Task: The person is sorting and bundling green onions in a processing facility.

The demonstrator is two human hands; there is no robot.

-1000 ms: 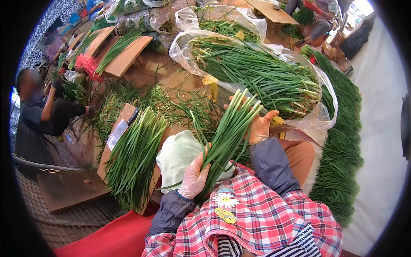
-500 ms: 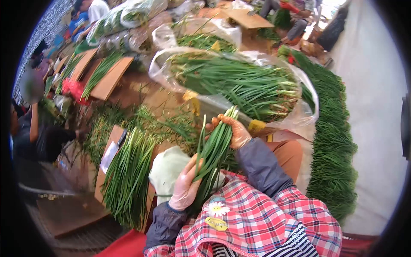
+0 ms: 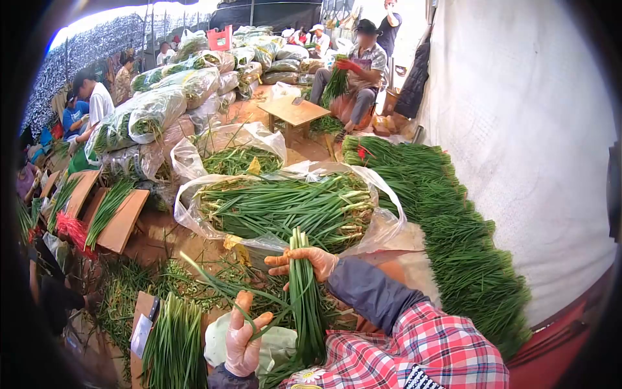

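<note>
My right hand [image 3: 313, 262], in a thin clear glove, is closed around a bunch of garlic chives [image 3: 303, 295] just below its pale ends. The leaves hang down toward my lap. Lower left of it, my gloved left hand [image 3: 242, 340] is raised with its fingers spread. A loose leaf [image 3: 210, 279] slants past these fingers, and other leaves pass between them and the bunch. To the left, a pile of garlic chives [image 3: 173, 343] lies on a board beside a broad-bladed knife [image 3: 142, 327]. Pale green cloth [image 3: 278, 347] lies beneath my hands.
An open plastic bag [image 3: 188, 217] full of chives stands ahead. Long rows of chives [image 3: 453, 253] lie along the white sheet [image 3: 531, 162] at right. Trimmings [image 3: 175, 279] cover the ground. Filled bags [image 3: 159, 110] are stacked behind, and a seated person [image 3: 366, 61] holds chives.
The view has tilted up, showing more of the background. My left hand has left the bunch and spread its fingers. My right hand still holds the bunch, now more upright.
</note>
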